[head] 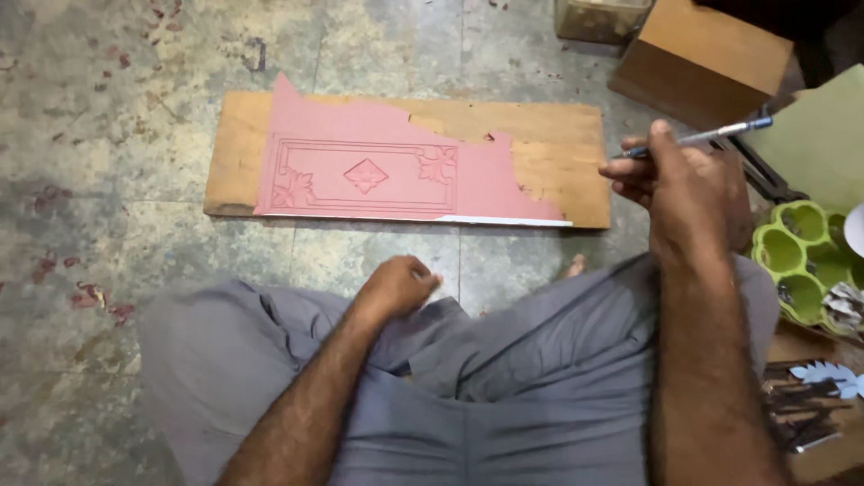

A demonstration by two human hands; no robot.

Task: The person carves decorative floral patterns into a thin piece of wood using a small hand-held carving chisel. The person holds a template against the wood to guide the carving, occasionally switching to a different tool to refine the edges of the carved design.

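Note:
A pink sheet (378, 166) with an incised border, a centre diamond and corner leaf patterns lies on a wooden board (549, 144) on the floor in front of me. My right hand (679, 184) hovers just right of the board's right end, gripping a blue-tipped pen (711, 137) that points left. My left hand (400, 283) rests curled on my grey trouser leg (504, 378), fingers closed; a sliver of something white may show at its fingertips, too small to tell.
A brown cardboard box (706, 54) sits at the back right. A green multi-cup tray (801, 256) and a green sheet (823, 135) lie on the right. Dark tools and a pale blue leaf cut-out (828, 373) rest on a board at lower right. The stone floor (108, 180) is stained.

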